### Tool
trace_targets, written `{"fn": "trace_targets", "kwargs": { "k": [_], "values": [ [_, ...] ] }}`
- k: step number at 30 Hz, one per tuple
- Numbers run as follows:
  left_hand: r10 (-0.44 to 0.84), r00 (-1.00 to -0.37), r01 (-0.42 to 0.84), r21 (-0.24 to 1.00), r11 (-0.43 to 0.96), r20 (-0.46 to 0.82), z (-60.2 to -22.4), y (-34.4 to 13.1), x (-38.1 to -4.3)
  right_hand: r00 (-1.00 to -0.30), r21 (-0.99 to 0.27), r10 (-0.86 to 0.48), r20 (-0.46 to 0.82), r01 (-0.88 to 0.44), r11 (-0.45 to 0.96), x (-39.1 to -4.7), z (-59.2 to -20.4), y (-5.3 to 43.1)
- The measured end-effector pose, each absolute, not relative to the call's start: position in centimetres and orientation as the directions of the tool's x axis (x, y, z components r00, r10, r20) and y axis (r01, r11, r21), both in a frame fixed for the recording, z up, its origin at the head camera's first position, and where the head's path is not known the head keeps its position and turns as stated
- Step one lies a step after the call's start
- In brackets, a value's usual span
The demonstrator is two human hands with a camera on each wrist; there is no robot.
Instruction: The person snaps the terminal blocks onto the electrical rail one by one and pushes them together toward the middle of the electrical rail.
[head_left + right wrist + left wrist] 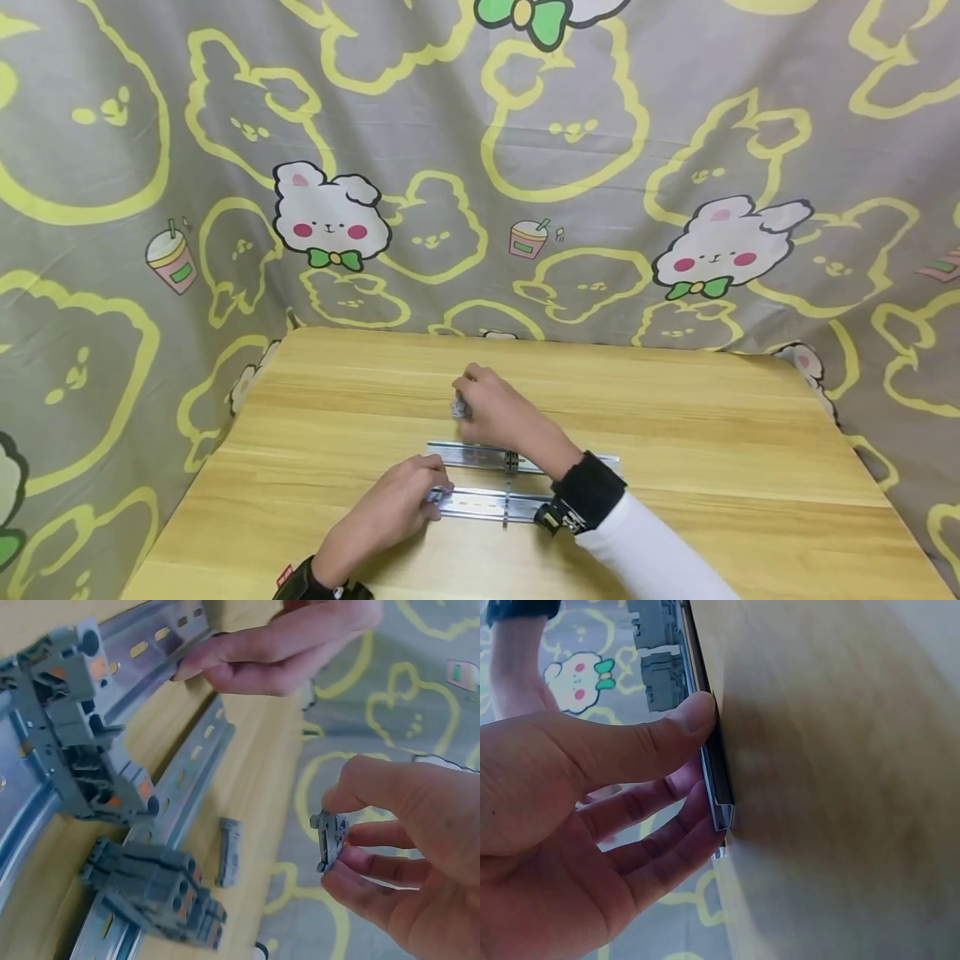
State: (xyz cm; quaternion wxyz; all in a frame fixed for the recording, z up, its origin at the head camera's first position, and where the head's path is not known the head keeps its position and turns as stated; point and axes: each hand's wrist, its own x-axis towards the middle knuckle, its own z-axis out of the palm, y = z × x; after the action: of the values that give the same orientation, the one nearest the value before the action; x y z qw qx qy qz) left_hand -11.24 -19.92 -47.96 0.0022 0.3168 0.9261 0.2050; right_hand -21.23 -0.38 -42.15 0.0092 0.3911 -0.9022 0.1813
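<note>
My left hand point(401, 500) grips the left end of the nearer slotted metal DIN rail point(476, 503), thumb on one side and fingers on the other. A thin grey terminal block with orange parts point(82, 727) sits across that rail. Behind it lies a second DIN rail point(465, 454), bearing a cluster of grey terminal blocks point(154, 889). Beyond the far rail, my right hand point(495, 408) pinches a small grey plastic clip-like piece point(330, 838) between thumb and fingertips, above the table. Another small grey piece point(229, 853) lies on the wood beside the far rail.
The wooden table point(712, 500) extends around both rails. A grey patterned curtain point(420, 125) hangs behind the table and along both sides. Black straps with cameras point(588, 492) circle the wrists, the right one close above the nearer rail's right end.
</note>
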Motion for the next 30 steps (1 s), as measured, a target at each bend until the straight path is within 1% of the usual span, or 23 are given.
{"fn": "trace_targets", "kwargs": {
  "k": [6,13,21,30],
  "values": [
    [0.587,-0.797,0.593,0.365,0.718,0.141,-47.9,-19.7,-11.0,-0.756,-0.469,-0.631,0.173,-0.627,0.622,-20.0,-41.8,3.6],
    [0.574,-0.805,0.584,0.37,0.723,0.149,-47.7,-19.7,-10.9,-0.8,-0.495,-0.569,0.189,-0.578,0.648,-18.7,-42.2,7.7],
    [0.552,-0.828,0.545,0.371,0.752,0.096,-47.7,-19.7,-10.6,-0.81,-0.519,-0.563,0.164,-0.556,0.649,-17.3,-43.2,11.2],
    [0.554,-0.827,0.549,0.352,0.758,0.097,-47.9,-19.8,-10.8,-0.833,-0.65,-0.532,0.149,-0.488,0.582,-16.3,-44.1,15.0]
  ]
}}
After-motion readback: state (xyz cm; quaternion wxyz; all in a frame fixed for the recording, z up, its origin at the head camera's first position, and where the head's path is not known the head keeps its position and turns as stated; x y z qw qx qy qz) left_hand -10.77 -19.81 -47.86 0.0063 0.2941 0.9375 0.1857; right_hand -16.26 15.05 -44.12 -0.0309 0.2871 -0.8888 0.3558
